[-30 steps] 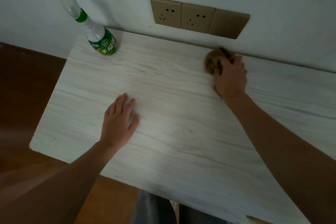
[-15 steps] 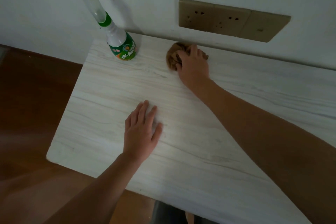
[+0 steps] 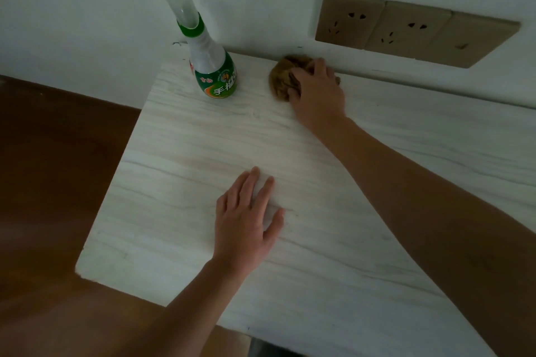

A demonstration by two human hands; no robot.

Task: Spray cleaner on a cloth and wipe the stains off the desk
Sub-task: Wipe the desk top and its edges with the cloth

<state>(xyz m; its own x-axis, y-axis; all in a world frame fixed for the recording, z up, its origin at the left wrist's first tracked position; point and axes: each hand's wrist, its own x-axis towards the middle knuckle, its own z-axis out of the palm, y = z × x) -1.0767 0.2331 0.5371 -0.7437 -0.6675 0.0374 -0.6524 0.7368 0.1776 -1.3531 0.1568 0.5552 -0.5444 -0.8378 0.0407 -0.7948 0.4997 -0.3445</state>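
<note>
Leftward along the back edge has gone the right hand [image 3: 319, 95], its fingers curled over the bunched brown cloth [image 3: 281, 80], now near the spray bottle [image 3: 214, 69]; left hand [image 3: 246, 223] flat, fingers straight, bracing on the bench [image 3: 174, 182]; spraying looks done, wiping underway; how much remains unclear.

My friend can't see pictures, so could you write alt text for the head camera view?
A person's right hand grips a crumpled brown cloth at the back edge of a pale wood-grain desk, beside an upright green-and-white spray bottle. The left hand rests flat on the desk; tan wall sockets sit above.
</note>
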